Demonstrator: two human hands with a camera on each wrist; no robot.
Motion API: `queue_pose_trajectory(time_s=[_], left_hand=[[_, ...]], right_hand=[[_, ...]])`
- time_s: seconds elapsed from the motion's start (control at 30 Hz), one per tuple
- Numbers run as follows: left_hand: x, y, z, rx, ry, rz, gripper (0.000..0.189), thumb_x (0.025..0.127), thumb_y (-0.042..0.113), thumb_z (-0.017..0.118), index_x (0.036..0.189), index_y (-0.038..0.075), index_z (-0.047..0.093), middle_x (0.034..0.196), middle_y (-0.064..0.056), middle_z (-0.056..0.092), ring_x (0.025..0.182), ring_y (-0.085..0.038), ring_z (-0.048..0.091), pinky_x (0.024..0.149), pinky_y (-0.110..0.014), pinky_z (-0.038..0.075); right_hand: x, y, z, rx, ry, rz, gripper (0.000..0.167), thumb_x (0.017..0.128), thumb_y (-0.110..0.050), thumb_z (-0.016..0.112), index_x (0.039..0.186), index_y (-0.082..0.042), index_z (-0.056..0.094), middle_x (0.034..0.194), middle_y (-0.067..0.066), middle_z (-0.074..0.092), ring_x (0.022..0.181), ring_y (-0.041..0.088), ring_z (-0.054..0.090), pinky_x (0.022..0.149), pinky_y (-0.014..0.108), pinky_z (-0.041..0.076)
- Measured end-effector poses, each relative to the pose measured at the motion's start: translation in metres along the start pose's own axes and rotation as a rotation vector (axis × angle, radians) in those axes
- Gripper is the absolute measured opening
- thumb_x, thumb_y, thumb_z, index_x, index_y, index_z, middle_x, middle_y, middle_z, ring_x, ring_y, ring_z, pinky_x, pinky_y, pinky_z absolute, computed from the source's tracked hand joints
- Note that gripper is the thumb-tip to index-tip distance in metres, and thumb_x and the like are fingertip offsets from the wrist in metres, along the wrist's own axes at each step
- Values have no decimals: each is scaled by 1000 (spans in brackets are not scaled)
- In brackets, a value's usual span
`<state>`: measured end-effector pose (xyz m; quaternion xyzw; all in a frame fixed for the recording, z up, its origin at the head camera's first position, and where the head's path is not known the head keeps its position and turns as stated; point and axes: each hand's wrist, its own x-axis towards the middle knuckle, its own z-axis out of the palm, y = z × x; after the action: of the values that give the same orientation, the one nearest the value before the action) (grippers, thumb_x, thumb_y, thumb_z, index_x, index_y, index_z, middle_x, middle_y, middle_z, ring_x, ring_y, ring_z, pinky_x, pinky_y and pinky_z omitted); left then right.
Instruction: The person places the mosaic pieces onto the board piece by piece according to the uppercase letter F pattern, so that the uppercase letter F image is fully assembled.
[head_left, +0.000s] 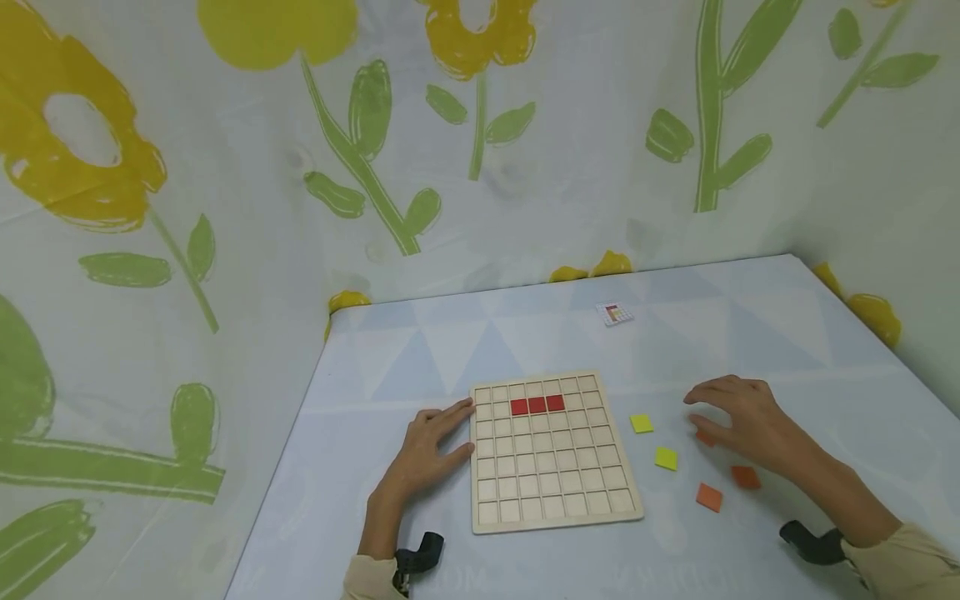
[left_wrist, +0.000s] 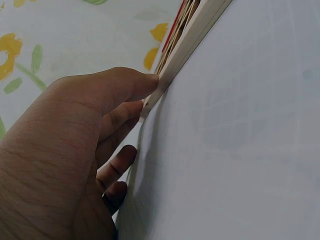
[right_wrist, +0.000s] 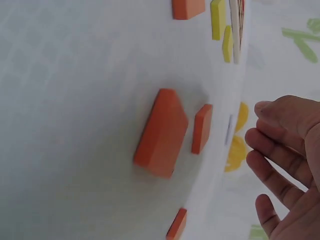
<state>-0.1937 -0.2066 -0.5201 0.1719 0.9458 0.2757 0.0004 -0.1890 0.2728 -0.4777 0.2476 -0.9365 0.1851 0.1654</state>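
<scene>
L hand (head_left: 422, 454) is touching the near side of a pale wooden grid board (head_left: 551, 483) just to its right; thumb + fingertips are resting against the rim, fairly straight and gripping nothing, prob. to stop the board sliding. R hand (head_left: 750, 421) is hovering off the board's other side, apart from the table, fingers loosely bent and holding nothing.

Two flat yellow square tiles (head_left: 666, 458) are lying just left of R hand, btwn it and the board. Flat orange square tiles (head_left: 709, 497) are lying below it and on its wrist side (R wrist view is showing four, head view only three, so the hand's prob. covering one). Scattered so, the loose tiles are apparently sitting within easy reach of R hand w/o crowding the board.

Three red square tiles (head_left: 537, 405) are sitting side by side in cells ahead and right of L hand, near the board's far edge; the raised ridges are prob. holding them in line. A small white card (head_left: 615, 313) w/ a coloured printed pattern is lying well beyond both hands, prob. to be visible but out of the way.
</scene>
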Motion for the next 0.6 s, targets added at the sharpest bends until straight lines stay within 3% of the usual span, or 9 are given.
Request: queue_pose_trajectory(time_s=[0.2, 0.37, 0.6], left_hand=[[0, 1, 1, -1, -5, -26, 61, 94, 42, 65, 151, 33, 47, 155, 21, 38, 127, -19, 41, 100, -51, 34], [0, 0, 1, -1, 6, -6, 60, 94, 41, 65, 151, 31, 48, 155, 20, 39, 127, -20, 41, 100, -52, 34], [0, -1, 1, -8, 21, 27, 60, 93, 38, 67, 150, 28, 50, 155, 16, 41, 126, -23, 42, 99, -54, 33]], right_hand=[[-10, 7, -3, -25, -42, 41, 34, 69, -7, 88, 100, -11, 73, 105, 11, 70, 104, 34, 57, 83, 59, 34], [-18, 15, -6, -43, -60, 74, 32, 72, -8, 87, 100, -10, 73, 106, 13, 69, 104, 36, 56, 81, 60, 34], [-28, 26, -9, -30, -9, 111, 34, 69, -3, 86, 100, -10, 74, 104, 13, 69, 101, 34, 57, 79, 58, 34]])
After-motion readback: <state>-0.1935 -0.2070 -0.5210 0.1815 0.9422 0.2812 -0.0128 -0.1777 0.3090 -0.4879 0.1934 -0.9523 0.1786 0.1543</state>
